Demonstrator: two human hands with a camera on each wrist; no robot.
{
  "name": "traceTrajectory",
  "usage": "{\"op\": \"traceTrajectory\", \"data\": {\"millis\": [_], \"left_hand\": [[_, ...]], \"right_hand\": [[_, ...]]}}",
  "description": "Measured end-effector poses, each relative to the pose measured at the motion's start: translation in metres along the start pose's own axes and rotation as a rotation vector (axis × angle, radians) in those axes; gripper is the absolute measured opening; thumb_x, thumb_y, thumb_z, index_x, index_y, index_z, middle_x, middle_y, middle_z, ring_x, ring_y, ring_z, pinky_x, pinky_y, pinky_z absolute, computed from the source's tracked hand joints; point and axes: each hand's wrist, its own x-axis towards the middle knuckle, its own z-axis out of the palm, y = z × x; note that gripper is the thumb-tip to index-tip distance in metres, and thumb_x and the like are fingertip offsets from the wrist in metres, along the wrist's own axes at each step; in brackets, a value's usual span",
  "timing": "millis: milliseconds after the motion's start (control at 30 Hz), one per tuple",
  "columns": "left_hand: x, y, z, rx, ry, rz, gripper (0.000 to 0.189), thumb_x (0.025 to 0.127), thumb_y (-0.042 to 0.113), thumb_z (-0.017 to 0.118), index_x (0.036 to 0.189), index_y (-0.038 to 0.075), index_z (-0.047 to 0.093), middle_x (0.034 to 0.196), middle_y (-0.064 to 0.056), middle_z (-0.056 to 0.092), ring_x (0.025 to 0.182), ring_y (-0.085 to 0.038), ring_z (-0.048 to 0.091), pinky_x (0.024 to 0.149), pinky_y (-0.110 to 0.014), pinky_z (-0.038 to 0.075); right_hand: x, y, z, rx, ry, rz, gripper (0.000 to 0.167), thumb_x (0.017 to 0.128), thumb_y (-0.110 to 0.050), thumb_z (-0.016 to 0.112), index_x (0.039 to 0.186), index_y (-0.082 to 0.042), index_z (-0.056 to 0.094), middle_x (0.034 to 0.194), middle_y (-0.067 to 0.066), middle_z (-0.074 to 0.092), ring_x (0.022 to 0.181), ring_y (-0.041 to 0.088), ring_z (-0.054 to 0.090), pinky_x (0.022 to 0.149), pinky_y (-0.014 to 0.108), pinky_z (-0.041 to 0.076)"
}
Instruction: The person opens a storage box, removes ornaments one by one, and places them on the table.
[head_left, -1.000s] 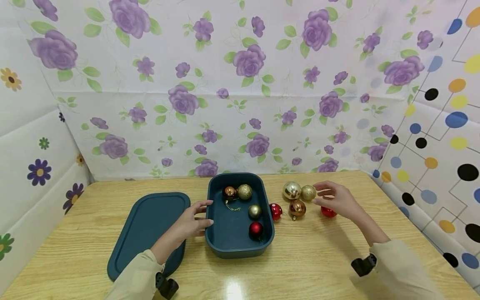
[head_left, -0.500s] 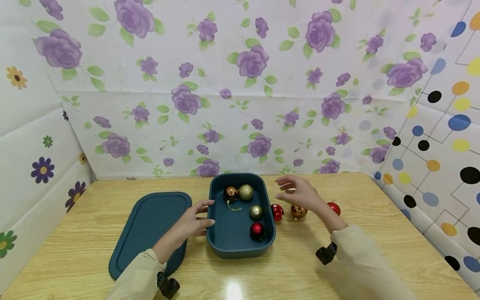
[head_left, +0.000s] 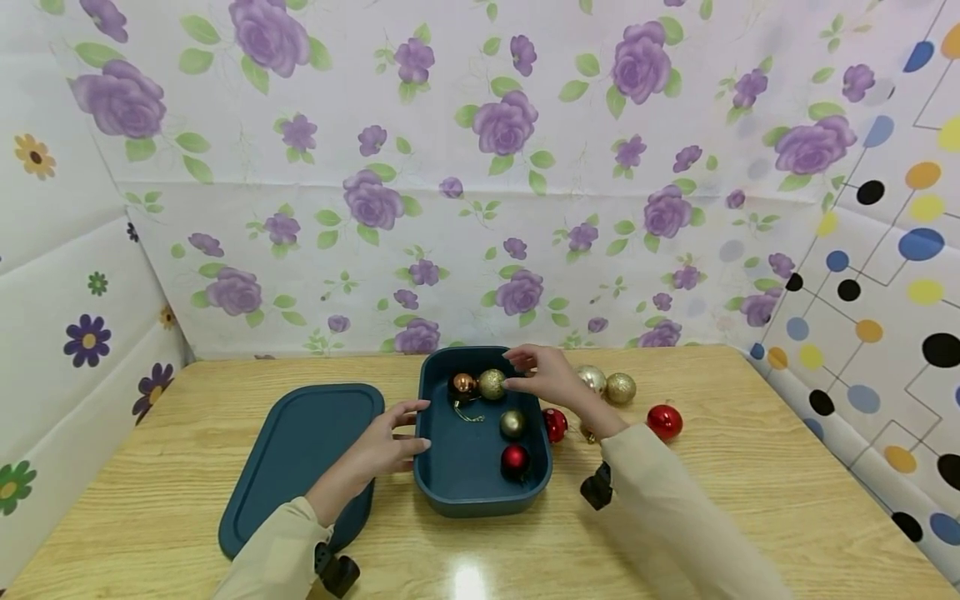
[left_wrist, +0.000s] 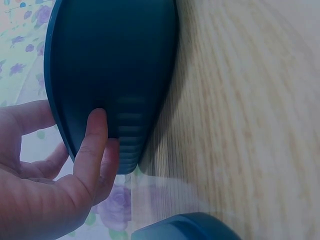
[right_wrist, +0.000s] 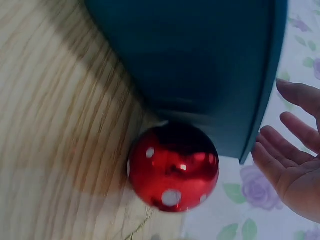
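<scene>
A dark teal box (head_left: 463,475) stands on the table, holding a copper bauble (head_left: 465,383), a glittery gold bauble (head_left: 492,384), a matte gold bauble (head_left: 513,424) and a red bauble (head_left: 515,458). My left hand (head_left: 382,443) holds the box's left wall; in the left wrist view some fingers lie on the outer wall and others reach over the rim. Above the box's far right corner, my right hand (head_left: 551,379) has its fingers spread with nothing between them, its thumb close to the glittery gold bauble. The right wrist view shows that hand beside the rim.
A teal lid (head_left: 307,450) lies left of the box. Against its right wall rests a white-spotted red bauble (head_left: 555,425). Farther right are a shiny gold bauble (head_left: 591,379), another glittery one (head_left: 620,388) and a red one (head_left: 664,422). My right arm mostly hides a copper bauble.
My right hand has moved left, from beside the glittery bauble on the table, past the shiny gold one, to above the box. My left hand has stayed at the box's left wall.
</scene>
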Motion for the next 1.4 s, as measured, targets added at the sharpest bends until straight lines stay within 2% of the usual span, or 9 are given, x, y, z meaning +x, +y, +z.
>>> {"op": "traceTrajectory", "data": {"millis": [300,467,700,833,967,1200,1400], "left_hand": [[-0.002,0.002,-0.002,-0.019,-0.031,0.008,0.057,0.087,0.002,0.058,0.139,0.009,0.036,0.139,-0.026,0.029,0.104,-0.031,0.055,0.074,-0.041,0.051],[-0.002,0.002,-0.001,-0.023,-0.012,-0.004,0.056,0.087,0.001,0.058,0.138,0.011,0.038,0.140,-0.023,0.030,0.106,-0.031,0.054,0.074,-0.041,0.051],[-0.002,0.000,0.000,-0.025,-0.003,-0.002,0.055,0.087,0.001,0.058,0.138,0.011,0.039,0.140,-0.023,0.030,0.106,-0.031,0.053,0.074,-0.042,0.051],[-0.001,0.000,0.000,-0.030,-0.012,0.004,0.056,0.086,0.002,0.059,0.138,0.010,0.038,0.139,-0.024,0.030,0.105,-0.031,0.054,0.074,-0.042,0.052],[-0.001,0.001,0.000,-0.025,-0.014,0.005,0.056,0.086,0.001,0.059,0.138,0.010,0.038,0.139,-0.024,0.031,0.105,-0.031,0.055,0.073,-0.042,0.052],[0.000,0.000,0.001,-0.015,-0.009,0.000,0.056,0.086,0.002,0.059,0.138,0.011,0.039,0.139,-0.024,0.031,0.104,-0.030,0.055,0.073,-0.041,0.052],[-0.001,0.001,0.002,-0.026,-0.008,0.007,0.056,0.086,0.001,0.059,0.138,0.011,0.039,0.139,-0.023,0.031,0.106,-0.031,0.054,0.073,-0.041,0.052]], "right_hand": [[0.020,-0.005,0.015,-0.219,-0.053,0.012,0.038,0.078,-0.011,0.069,0.113,0.002,0.061,0.104,0.018,0.063,0.096,0.028,0.059,0.083,0.037,0.047],[0.026,-0.010,0.022,-0.314,-0.077,-0.009,0.039,0.074,-0.007,0.069,0.110,0.005,0.061,0.100,0.017,0.064,0.094,0.027,0.059,0.083,0.037,0.046],[0.030,-0.015,0.028,-0.472,-0.109,-0.025,0.038,0.076,-0.008,0.069,0.111,0.006,0.061,0.105,0.018,0.064,0.100,0.030,0.058,0.088,0.039,0.044],[0.029,-0.012,0.032,-0.538,-0.103,-0.043,0.036,0.077,-0.011,0.071,0.108,0.005,0.063,0.102,0.018,0.064,0.098,0.031,0.058,0.088,0.039,0.044],[0.028,-0.008,0.037,-0.614,-0.084,-0.073,0.027,0.078,-0.014,0.071,0.101,0.000,0.064,0.094,0.014,0.064,0.090,0.029,0.059,0.081,0.039,0.046],[0.025,-0.008,0.041,-0.666,-0.071,-0.053,0.026,0.079,-0.009,0.069,0.104,-0.003,0.063,0.096,0.013,0.062,0.090,0.028,0.057,0.078,0.039,0.047],[0.025,-0.005,0.040,-0.627,-0.047,-0.083,0.028,0.077,-0.007,0.071,0.103,-0.001,0.063,0.097,0.014,0.062,0.091,0.028,0.058,0.079,0.038,0.047]]}}
